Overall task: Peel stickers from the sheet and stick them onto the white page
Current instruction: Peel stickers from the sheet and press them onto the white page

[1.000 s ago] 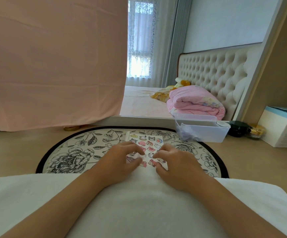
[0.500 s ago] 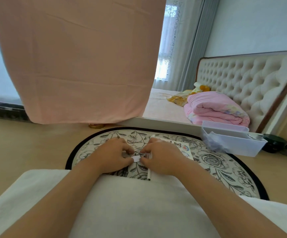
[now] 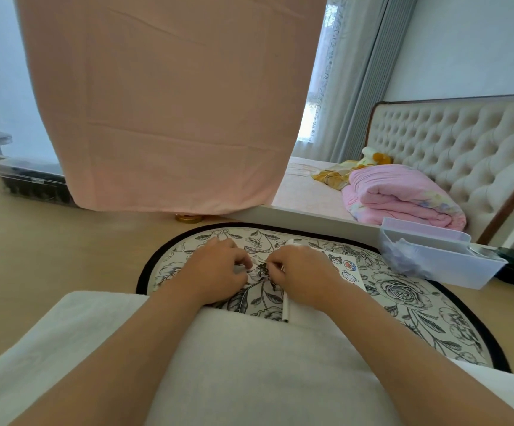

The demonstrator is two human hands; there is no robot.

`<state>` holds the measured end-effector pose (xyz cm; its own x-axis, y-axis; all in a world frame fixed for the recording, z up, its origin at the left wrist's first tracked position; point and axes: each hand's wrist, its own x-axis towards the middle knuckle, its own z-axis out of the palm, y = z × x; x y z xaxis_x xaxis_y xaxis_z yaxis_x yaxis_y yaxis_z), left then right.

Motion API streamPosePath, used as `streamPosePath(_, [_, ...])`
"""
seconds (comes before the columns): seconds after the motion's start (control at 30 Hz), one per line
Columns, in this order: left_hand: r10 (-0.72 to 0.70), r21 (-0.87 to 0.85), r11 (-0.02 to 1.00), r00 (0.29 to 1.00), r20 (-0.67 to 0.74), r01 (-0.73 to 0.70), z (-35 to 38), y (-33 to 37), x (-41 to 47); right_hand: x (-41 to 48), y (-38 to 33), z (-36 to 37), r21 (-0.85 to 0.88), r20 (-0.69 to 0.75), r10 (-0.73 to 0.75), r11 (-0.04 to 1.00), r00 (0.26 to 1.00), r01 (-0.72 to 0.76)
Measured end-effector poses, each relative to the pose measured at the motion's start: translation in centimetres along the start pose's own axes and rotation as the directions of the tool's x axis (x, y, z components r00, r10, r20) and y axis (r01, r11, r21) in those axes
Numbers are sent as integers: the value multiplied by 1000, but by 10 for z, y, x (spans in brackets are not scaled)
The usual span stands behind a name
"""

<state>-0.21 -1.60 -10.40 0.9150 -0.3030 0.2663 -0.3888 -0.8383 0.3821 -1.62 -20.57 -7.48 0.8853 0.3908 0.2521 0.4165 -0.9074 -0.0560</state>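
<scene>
White, small paper sticker [image 3: 255, 273] sits mid-frame, pinched by the left hand [image 3: 215, 269]. The right hand [image 3: 302, 272] curls beside it, grip unclear, partly covering the cartoon-printed sticker sheet [image 3: 346, 269]. Best to peel slowly, keeping the adhesive unfolded.

We see soft, even daylight coming from the window [image 3: 318, 87] in the upper right of the frame, filtered through a lace curtain [image 3: 338, 72]; the panes there are blown out almost to white. The white towel [image 3: 249, 364] along the bottom reads bright and slightly washed out. Shadows are weak, with only a faint dark patch under the left hand [image 3: 215, 272] and the right hand [image 3: 302, 275] at the centre. The wide lens bends lines near the edges: the headboard [image 3: 465, 142] at the right curves, and the forearms swell towards the lower corners. Detail is a little soft throughout, and we cannot make out what lies between the fingertips.
</scene>
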Motion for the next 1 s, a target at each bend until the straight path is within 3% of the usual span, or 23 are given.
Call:
streamPosePath(0.1, [11,-125,992,999,-43,-16,1,9,0,-10,10,-4,359,-13,174,920,985,-158])
streamPosePath(0.2, [-9,-362,931,993,-116,-34,2,29,-3,-22,20,-13,560,37,235,800,971,-215])
streamPosePath(0.37, [-25,-608,792,992,-120,-53,8,63,-9,-48,33,-29,705,169,255,643,952,-298])
streamPosePath(0.5, [-83,-639,769,995,-52,31,17,75,-10,-67,40,-36,793,176,270,531,947,-299])
streamPosePath(0.67, [-45,-705,708,999,12,40,17,90,-13,-88,46,-41,891,175,330,348,928,-292])
streamPosePath(0.73, [-48,-723,691,999,-4,30,17,99,-15,-96,47,-41,891,165,342,351,925,-289])
streamPosePath(0.87, [-50,-663,748,994,-94,-26,19,108,-19,-103,49,-42,861,134,350,422,927,-284])
streamPosePath(1.0, [0,-639,767,996,-89,-57,22,108,-20,-101,52,-43,873,86,354,424,931,-241])
